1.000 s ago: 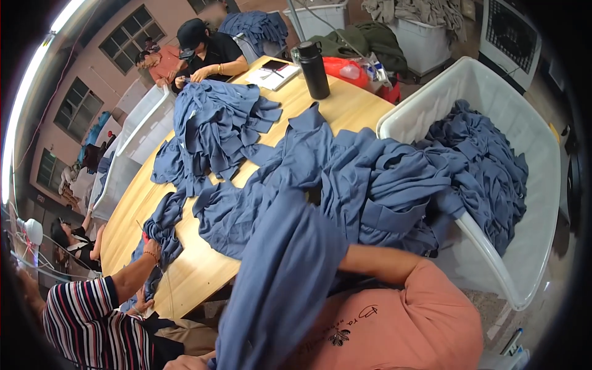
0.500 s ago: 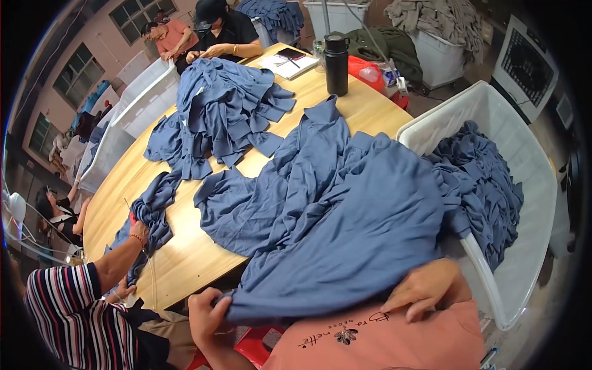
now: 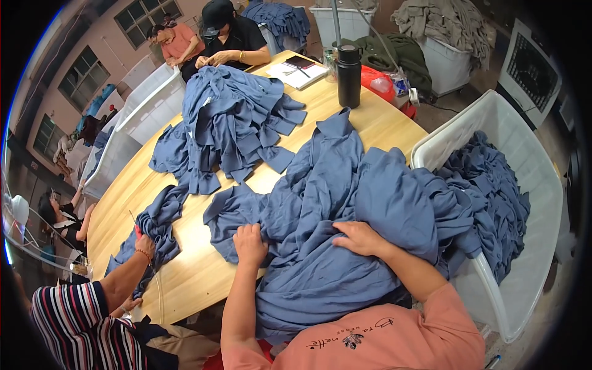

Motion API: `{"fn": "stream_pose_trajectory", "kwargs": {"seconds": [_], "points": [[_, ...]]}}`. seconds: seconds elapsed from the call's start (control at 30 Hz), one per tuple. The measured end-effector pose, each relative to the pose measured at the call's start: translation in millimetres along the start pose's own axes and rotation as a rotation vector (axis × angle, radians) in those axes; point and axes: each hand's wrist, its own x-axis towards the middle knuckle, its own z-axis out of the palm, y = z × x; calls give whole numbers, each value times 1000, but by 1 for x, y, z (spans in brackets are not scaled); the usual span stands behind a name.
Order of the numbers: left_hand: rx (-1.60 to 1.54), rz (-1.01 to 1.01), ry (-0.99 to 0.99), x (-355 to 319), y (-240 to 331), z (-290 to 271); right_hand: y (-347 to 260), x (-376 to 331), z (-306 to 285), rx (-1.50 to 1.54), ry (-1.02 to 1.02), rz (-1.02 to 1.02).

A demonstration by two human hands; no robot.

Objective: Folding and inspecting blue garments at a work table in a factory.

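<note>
A large blue shirt [image 3: 320, 280] lies crumpled over the table's near edge and hangs down across my lap. My left hand [image 3: 251, 245] is closed on the shirt's fabric near its left side, knuckles up. My right hand [image 3: 361, 238] grips a fold near the middle of the same shirt, its fingers pointing left and partly sunk in the cloth. Past my hands, part of the shirt with a collar-like flap [image 3: 335, 125] stretches toward the far side. Bunched blue cloth [image 3: 394, 191] sits to the right of my right hand.
A white bin [image 3: 542, 246] of blue garments [image 3: 487, 197] adjoins the table's right side. Across the wooden table [image 3: 203, 265] are a pile of blue shirts [image 3: 228, 117], a black bottle [image 3: 349, 77] and papers [image 3: 296, 74]. A co-worker in a striped shirt [image 3: 68, 314] handles blue cloth at left; others sit beyond.
Both my hands have moved up and forward from the shirt's near edge onto its middle. The spread, billowing cloth has dropped into folds, and the view has shifted slightly.
</note>
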Motion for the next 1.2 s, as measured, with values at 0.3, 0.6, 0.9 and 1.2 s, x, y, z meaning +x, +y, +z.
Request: {"fn": "stream_pose_trajectory", "kwargs": {"seconds": [0.3,0.6,0.9,1.2], "points": [[-1694,-477,45,36,104,-112,0,7,-4,1241,14,237],[-961,721,-295,-128,186,-41,50,-51,24,-219,323,-432],[-1067,891,-833,-107,54,-142,30,-98,-13,-412,252,-275],[-461,673,322,-107,77,-99,-68,-88,-64,-580,149,30]]}}
